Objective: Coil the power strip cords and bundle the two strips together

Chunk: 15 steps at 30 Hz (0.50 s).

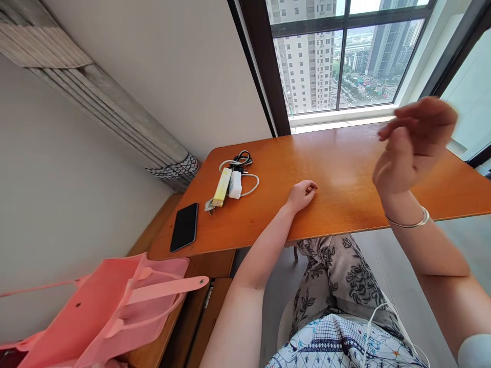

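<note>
Hands bare at the table (345,168)

Left hand (303,194) rests loosely curled, empty, right of the charger (235,184); right hand (414,143) hovers open, empty, farther off.

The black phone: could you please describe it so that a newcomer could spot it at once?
Start at the orange wooden table under the window. At its left front corner lies the black phone, screen dark. Unlike the yellow-and-white chargers with coiled cables behind it, it is flat, black and cable-free.

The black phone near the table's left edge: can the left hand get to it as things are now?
Probably yes. The left hand rests loosely curled on the table, and only bare wood lies between it and the black phone; the chargers sit farther back.
</note>
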Tool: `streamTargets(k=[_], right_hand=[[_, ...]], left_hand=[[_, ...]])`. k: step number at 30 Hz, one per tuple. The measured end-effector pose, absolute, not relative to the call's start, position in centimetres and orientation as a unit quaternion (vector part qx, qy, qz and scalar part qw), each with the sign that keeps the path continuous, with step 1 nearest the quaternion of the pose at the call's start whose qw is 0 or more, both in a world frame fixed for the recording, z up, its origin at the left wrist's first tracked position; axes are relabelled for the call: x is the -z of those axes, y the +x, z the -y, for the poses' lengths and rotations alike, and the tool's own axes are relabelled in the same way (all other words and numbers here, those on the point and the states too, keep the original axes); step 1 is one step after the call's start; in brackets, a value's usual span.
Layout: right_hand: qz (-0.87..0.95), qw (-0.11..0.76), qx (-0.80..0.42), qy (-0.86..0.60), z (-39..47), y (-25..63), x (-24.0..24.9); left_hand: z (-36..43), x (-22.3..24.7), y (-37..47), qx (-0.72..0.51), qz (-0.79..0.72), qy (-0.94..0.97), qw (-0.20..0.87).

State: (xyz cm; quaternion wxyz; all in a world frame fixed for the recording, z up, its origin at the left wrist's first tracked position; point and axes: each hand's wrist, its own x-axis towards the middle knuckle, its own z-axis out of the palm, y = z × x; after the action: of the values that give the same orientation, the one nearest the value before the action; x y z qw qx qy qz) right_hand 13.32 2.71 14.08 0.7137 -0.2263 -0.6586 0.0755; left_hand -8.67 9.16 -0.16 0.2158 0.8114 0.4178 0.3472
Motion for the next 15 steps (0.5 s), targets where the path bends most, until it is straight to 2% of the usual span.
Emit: streamTargets(k=[3, 7, 11, 15], right_hand=[[0.641, 0.714, -0.054, -0.277, -5.3, 11.3, -11.2], [0.675, 0.619, -0.125, -0.382, -8.6, 10.1, -5.9], [0.653, 0.592, -0.197, -0.43, -10.3, 10.2, -2.4], [0.622, 0.578, -0.267, -0.457, -10.9, 10.8, -1.0]], left_hand=[[-9.2, 0.3, -8.6, -0.35, -0.421, 0.805, 0.226], [-9.3, 0.7, -8.6, -0.355, -0.424, 0.799, 0.237], [-9.3, 0.8, -8.6, -0.36, -0.424, 0.799, 0.229], [-9.3, 0.7, -8.6, -0.356, -0.419, 0.805, 0.223]])
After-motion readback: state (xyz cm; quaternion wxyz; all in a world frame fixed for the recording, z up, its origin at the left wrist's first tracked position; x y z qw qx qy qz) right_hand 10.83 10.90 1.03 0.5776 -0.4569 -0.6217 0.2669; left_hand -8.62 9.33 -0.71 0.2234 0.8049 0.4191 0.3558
